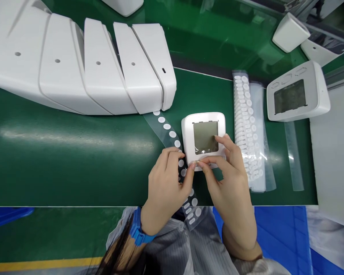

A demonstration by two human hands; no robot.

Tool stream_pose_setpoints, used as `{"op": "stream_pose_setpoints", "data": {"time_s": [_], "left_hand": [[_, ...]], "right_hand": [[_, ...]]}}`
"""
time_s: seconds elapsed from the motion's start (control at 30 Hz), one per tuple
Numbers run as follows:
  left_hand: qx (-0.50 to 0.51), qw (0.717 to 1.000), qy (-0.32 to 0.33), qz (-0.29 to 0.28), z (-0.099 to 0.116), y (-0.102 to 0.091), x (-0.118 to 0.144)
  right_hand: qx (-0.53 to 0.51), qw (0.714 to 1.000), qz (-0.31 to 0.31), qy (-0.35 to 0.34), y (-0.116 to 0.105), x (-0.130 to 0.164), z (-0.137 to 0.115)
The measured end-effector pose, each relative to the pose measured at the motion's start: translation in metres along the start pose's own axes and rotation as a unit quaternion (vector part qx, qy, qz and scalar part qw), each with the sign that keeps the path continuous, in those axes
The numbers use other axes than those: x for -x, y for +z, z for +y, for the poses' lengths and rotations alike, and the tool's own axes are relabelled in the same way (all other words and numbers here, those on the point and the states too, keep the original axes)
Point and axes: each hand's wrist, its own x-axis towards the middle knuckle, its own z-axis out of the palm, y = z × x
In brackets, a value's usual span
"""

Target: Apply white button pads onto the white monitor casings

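A white device with a grey display lies face up on the green bench. At its lower left corner is my left hand, fingers curled against the side and thumb at the lower edge. My right hand pinches thumb and index finger at that same edge, the two thumb tips nearly touching; what is between them is too small to make out. Another right finger rests over the display. A clear strip of white round and oval stickers runs under my left hand and hangs over the bench edge.
White housings stand in a row at the left. Right of the device lie stacked sticker strips and a clear strip. A second display device stands farther right, beside a white box. Blue bins are below the bench.
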Motion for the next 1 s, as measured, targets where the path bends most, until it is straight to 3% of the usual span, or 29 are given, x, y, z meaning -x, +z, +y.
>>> {"op": "stream_pose_setpoints", "data": {"time_s": [0.77, 1.0], "left_hand": [[0.0, 1.0, 0.009, 0.004, 0.001, 0.0, 0.0], [0.0, 1.0, 0.007, 0.003, 0.0, 0.0, 0.0]], "right_hand": [[0.006, 1.0, 0.004, -0.006, -0.001, 0.002, 0.0], [-0.057, 0.996, 0.069, 0.028, -0.001, 0.005, 0.012]]}}
